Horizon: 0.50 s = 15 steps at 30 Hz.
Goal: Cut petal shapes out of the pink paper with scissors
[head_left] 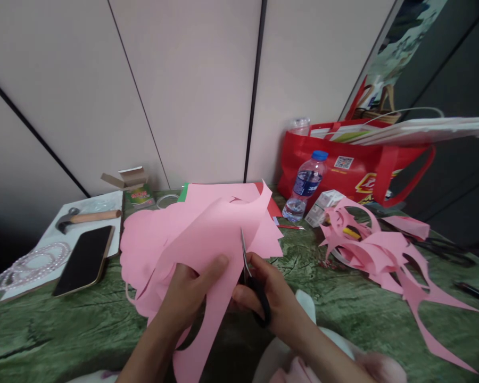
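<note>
My left hand (195,290) grips a large sheet of pink paper (211,234), thumb on top and the other fingers hidden beneath. The sheet is curved, and a long strip of it hangs down toward me. In my right hand (271,295) is a pair of scissors (259,295) with black handles, fingers through the loops. A blade lies against the pink paper, pointing up and away from me; how far the blades are apart I cannot tell. Under the sheet lie more pink pieces (139,234) with scalloped edges, and at their right a zigzag-edged pink piece (277,242).
Pink paper scraps (383,250) are heaped at the right, beside a water bottle (301,186), a small white box (323,207) and a red bag (343,165). At the left are a hammer (91,215), a phone (85,260), a bead string (35,263) and an opened box (139,194).
</note>
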{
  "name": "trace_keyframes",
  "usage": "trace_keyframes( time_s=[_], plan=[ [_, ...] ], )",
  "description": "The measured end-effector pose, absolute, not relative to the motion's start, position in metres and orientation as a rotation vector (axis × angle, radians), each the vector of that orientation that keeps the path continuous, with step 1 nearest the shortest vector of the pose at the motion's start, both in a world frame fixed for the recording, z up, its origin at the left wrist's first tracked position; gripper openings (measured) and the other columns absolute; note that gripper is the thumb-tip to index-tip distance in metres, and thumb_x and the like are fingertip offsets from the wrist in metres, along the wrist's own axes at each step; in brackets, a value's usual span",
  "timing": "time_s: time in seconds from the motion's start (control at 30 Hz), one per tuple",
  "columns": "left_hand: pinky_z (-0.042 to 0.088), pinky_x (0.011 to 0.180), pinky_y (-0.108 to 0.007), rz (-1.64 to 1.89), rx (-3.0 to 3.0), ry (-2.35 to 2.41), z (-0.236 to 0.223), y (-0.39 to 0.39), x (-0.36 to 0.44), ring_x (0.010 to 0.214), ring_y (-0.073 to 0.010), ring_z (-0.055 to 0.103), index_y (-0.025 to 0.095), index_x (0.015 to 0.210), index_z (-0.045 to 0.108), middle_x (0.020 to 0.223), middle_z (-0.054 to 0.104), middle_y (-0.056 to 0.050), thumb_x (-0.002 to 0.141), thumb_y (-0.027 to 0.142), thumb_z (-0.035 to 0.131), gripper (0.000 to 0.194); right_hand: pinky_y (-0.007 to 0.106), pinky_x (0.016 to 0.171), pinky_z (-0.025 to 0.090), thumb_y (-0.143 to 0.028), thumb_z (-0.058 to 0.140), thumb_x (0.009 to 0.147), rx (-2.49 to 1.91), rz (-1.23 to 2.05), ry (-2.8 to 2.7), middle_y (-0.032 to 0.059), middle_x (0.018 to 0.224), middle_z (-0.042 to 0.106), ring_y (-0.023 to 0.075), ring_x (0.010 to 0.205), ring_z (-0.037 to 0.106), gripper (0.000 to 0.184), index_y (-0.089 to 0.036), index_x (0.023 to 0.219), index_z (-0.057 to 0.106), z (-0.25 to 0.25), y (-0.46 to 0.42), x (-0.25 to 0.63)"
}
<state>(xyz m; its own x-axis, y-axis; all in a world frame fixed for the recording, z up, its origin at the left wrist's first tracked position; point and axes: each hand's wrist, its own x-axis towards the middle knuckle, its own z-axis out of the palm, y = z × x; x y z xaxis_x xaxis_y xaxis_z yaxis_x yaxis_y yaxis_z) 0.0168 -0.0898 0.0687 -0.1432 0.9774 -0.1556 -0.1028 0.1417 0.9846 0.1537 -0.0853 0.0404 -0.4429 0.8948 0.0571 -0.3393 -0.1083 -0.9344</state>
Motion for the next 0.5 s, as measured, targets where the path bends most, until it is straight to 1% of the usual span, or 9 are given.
trace_keyframes(
  time_s=[0.1, 0.2, 0.3, 0.43, 0.5],
  plan=[
    [0.051, 0.059, -0.025, 1.363, 0.933, 1.376, 0.0716, -0.0879, 0.0186, 0.073, -0.0199, 0.065, 0.012, 0.09, 0.063, 0.077, 0.072, -0.006, 0.065, 0.04, 0.067, 0.038, 0.02, 0.047, 0.034, -0.034, 0.078, 0.059, -0.69, 1.716, -1.196, -0.0048, 0.062, 0.054, 0.0087, 0.051, 0.043, 0.04, -0.019, 0.081, 0.047, 0.0404, -0.0841, 0.1531],
    [0.05, 0.057, -0.024, 1.3, 1.004, 1.498, 0.0757, -0.0881, 0.0196, 0.069, -0.0196, 0.064, 0.012, 0.08, 0.067, 0.072, 0.072, -0.006, 0.065, 0.04, 0.066, 0.032, 0.021, 0.049, 0.035, -0.04, 0.076, 0.06, -0.644, 1.727, -1.189, -0.0036, 0.066, 0.054, 0.0106, 0.056, 0.045, 0.042, -0.021, 0.08, 0.045, 0.0419, -0.0832, 0.1524],
    [0.05, 0.058, -0.026, 1.204, 1.089, 1.556, 0.0773, -0.0896, 0.0202, 0.071, -0.0221, 0.065, 0.013, 0.068, 0.069, 0.071, 0.072, -0.008, 0.066, 0.043, 0.063, 0.031, 0.023, 0.054, 0.038, -0.044, 0.072, 0.064, -0.598, 1.705, -1.218, -0.0027, 0.067, 0.055, 0.0134, 0.062, 0.049, 0.041, -0.023, 0.079, 0.041, 0.0446, -0.0836, 0.1526],
    [0.051, 0.059, -0.029, 1.156, 1.143, 1.63, 0.0753, -0.0911, 0.0203, 0.071, -0.0247, 0.065, 0.013, 0.065, 0.069, 0.07, 0.072, -0.009, 0.064, 0.046, 0.062, 0.033, 0.027, 0.059, 0.043, -0.043, 0.072, 0.064, -0.563, 1.707, -1.219, -0.0023, 0.068, 0.057, 0.0156, 0.061, 0.053, 0.041, -0.024, 0.082, 0.042, 0.0479, -0.0849, 0.1533],
    [0.051, 0.063, -0.031, 1.102, 1.168, 1.664, 0.0742, -0.0914, 0.0201, 0.073, -0.0259, 0.065, 0.014, 0.064, 0.069, 0.069, 0.071, -0.009, 0.063, 0.047, 0.063, 0.034, 0.028, 0.059, 0.044, -0.044, 0.072, 0.065, -0.567, 1.703, -1.21, -0.002, 0.068, 0.057, 0.0159, 0.061, 0.053, 0.04, -0.024, 0.082, 0.042, 0.0486, -0.0852, 0.1536]
  ],
)
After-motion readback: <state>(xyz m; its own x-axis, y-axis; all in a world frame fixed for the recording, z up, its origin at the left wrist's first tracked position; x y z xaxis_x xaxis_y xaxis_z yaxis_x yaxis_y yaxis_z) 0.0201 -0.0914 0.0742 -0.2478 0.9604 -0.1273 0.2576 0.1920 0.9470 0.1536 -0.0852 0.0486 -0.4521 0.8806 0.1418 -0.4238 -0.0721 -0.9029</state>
